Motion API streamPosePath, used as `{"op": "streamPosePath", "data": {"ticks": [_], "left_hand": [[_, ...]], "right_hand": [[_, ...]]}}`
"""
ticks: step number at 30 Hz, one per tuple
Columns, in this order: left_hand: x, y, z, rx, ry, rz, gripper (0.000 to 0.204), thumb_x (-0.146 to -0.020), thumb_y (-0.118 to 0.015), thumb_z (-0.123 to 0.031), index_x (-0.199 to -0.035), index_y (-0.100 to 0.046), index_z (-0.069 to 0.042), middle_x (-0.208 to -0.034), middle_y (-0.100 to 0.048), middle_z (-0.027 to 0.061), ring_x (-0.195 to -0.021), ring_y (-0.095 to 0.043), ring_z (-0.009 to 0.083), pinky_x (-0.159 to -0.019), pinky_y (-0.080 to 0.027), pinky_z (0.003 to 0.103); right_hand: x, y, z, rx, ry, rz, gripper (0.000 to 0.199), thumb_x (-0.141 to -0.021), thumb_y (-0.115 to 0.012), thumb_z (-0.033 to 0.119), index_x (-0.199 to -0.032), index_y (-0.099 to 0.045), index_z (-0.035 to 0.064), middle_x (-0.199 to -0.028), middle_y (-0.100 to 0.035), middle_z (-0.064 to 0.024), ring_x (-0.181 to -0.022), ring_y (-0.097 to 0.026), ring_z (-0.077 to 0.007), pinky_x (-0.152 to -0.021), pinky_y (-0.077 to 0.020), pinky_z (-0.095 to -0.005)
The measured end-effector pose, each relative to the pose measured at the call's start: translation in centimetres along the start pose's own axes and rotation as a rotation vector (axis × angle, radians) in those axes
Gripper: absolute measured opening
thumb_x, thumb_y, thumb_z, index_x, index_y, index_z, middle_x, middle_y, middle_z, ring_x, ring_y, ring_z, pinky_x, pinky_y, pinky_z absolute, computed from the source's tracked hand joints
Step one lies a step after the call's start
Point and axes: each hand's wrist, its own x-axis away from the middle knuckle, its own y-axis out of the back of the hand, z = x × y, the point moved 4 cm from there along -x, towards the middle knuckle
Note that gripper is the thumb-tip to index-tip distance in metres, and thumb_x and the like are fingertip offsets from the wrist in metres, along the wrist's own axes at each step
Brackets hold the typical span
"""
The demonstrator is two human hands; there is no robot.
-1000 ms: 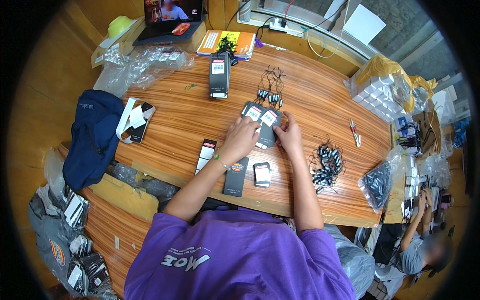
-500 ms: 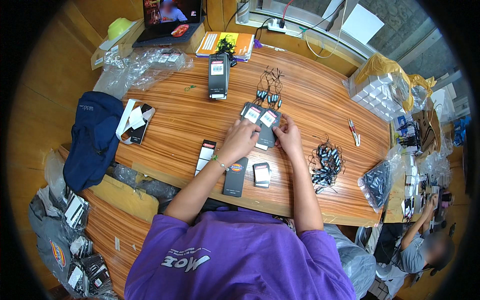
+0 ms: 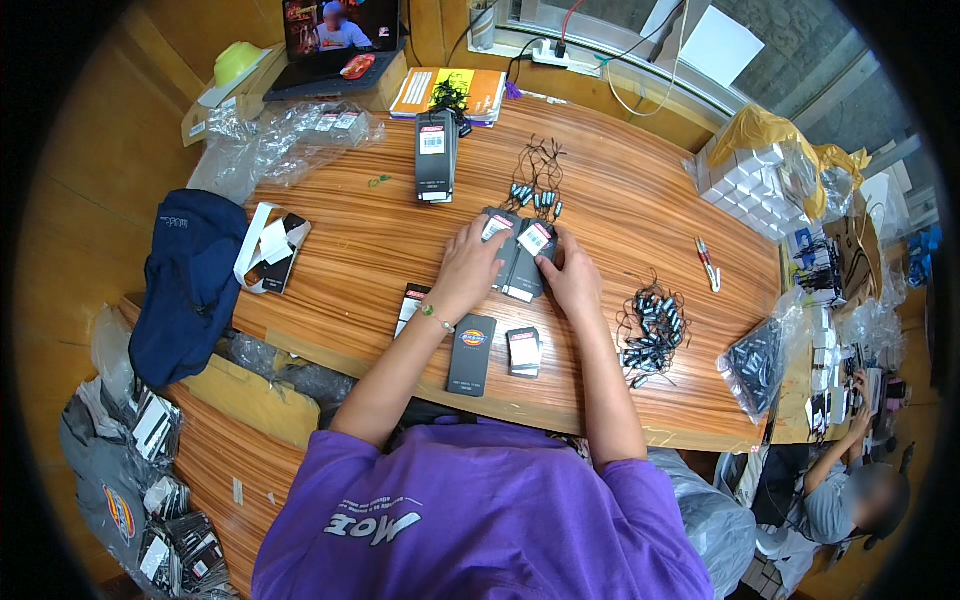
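Two small side-by-side stacks of grey hang tags lie in front of me, each with a white sticker on top. My left hand [image 3: 468, 264] is curled round the left stack of hang tags [image 3: 516, 272], fingers at its far left edge and thumb near its middle. My right hand [image 3: 574, 278] grips the right stack of hang tags [image 3: 537, 252] from its right side, thumb on top. Black cords with small dark barrels [image 3: 537, 197] fan out beyond the tags. Nearer me lie a loose grey tag [image 3: 471, 358], a small pile of white stickers [image 3: 523, 352], and a dark sticker strip [image 3: 411, 305] partly under my left forearm.
A taller tag stack [image 3: 434, 165] stands at the back, near a laptop [image 3: 340, 62]. Right of my arm lie a heap of corded barrels [image 3: 654, 333] and snips [image 3: 708, 264]. White boxes [image 3: 745, 180] and a blue bag [image 3: 188, 280] flank the table. Another person works far right.
My left hand has shifted slightly left and off the sticker, to the left stack's edge. The two tag stacks now sit more evenly side by side. My right thumb has moved slightly left onto the right stack.
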Motion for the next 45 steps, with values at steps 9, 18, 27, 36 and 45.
{"op": "streamPosePath", "data": {"ticks": [9,18,27,36,45], "left_hand": [[-0.6,-0.6,1.0,0.218,0.054,-0.137,0.057,-0.079,-0.059,-0.010,-0.128,-0.033,0.001,-0.131,-0.033,0.0246,-0.122,-0.033,0.0387,-0.103,-0.029,0.039],[-1.1,-0.8,1.3,0.154,0.085,-0.075,0.054,-0.078,-0.061,-0.009,-0.123,-0.036,0.007,-0.122,-0.043,0.0229,-0.114,-0.039,0.0360,-0.099,-0.032,0.039],[-1.2,-0.3,1.3,0.150,0.099,-0.057,0.054,-0.077,-0.062,-0.009,-0.122,-0.037,0.007,-0.121,-0.044,0.0232,-0.114,-0.040,0.0366,-0.098,-0.034,0.038],[-0.9,0.4,0.3,0.150,0.115,-0.038,0.049,-0.078,-0.060,-0.006,-0.121,-0.041,0.003,-0.119,-0.046,0.0222,-0.111,-0.043,0.0380,-0.097,-0.035,0.040],[-0.9,-0.2,0.9,0.212,0.059,-0.065,0.042,-0.079,-0.058,-0.007,-0.118,-0.044,0.003,-0.118,-0.047,0.0217,-0.112,-0.044,0.0360,-0.096,-0.037,0.038]], "right_hand": [[-0.4,0.1,0.3,0.104,-0.051,-0.089,0.055,-0.074,-0.064,0.035,-0.116,-0.050,0.0016,-0.100,-0.061,-0.0178,-0.089,-0.060,-0.0315,-0.072,-0.0481,-0.0400],[-1.5,-0.9,1.8,0.118,-0.069,0.011,0.053,-0.075,-0.063,0.032,-0.118,-0.050,0.0026,-0.111,-0.057,-0.0181,-0.095,-0.059,-0.0307,-0.077,-0.0477,-0.0403],[-1.7,-1.0,1.5,0.089,-0.041,0.006,0.054,-0.075,-0.062,0.028,-0.122,-0.047,0.0029,-0.110,-0.058,-0.0184,-0.099,-0.057,-0.0310,-0.081,-0.0466,-0.0400],[-2.1,-1.5,0.1,0.001,-0.013,0.007,0.052,-0.075,-0.060,0.020,-0.122,-0.046,0.0011,-0.110,-0.057,-0.0208,-0.100,-0.056,-0.0333,-0.082,-0.0457,-0.0408],[-0.8,-0.5,1.0,-0.045,0.009,-0.014,0.056,-0.075,-0.059,0.012,-0.125,-0.040,-0.0015,-0.106,-0.057,-0.0258,-0.097,-0.056,-0.0371,-0.082,-0.0456,-0.0422]]}}
